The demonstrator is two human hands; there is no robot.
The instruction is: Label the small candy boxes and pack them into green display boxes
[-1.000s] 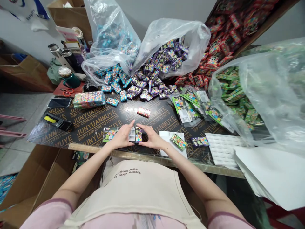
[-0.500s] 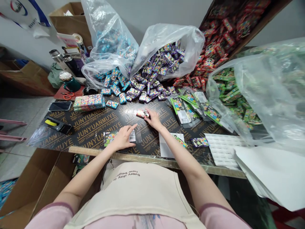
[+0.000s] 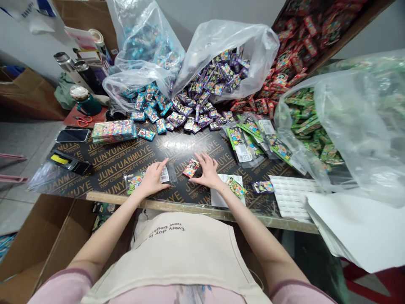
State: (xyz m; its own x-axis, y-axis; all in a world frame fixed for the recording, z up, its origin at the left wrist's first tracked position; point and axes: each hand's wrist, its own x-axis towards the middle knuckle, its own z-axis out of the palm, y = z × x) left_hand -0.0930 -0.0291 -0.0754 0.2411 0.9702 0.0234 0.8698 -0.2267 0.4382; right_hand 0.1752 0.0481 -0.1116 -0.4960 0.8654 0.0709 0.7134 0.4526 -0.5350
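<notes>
In the head view my left hand (image 3: 154,177) lies with fingers spread over a dark printed plastic pouch (image 3: 133,182). A barcode label shows beyond its fingers, and part of the pouch is hidden under the hand. My right hand (image 3: 207,171) is open, thumb and fingers apart, around a small red packet (image 3: 190,168) on the black board. The packet's right end is close to the palm; whether the fingers touch it I cannot tell. Under my right wrist lies a white card (image 3: 218,196) with a green packet (image 3: 236,187) on it. A purple packet (image 3: 263,187) rests further right.
Loose blue packets (image 3: 151,114), purple packets (image 3: 177,119), red packets (image 3: 262,105) and green packets (image 3: 329,154) spill from bags along the back. Green-edged pouches (image 3: 240,145) lie right of centre. A tape dispenser (image 3: 68,162), phone (image 3: 72,135) and scissors (image 3: 83,121) occupy the left.
The red packet has come nearer to me and turned, and my right hand has opened from its grip on it. My left hand and the pouch appear further left as the view shifted.
</notes>
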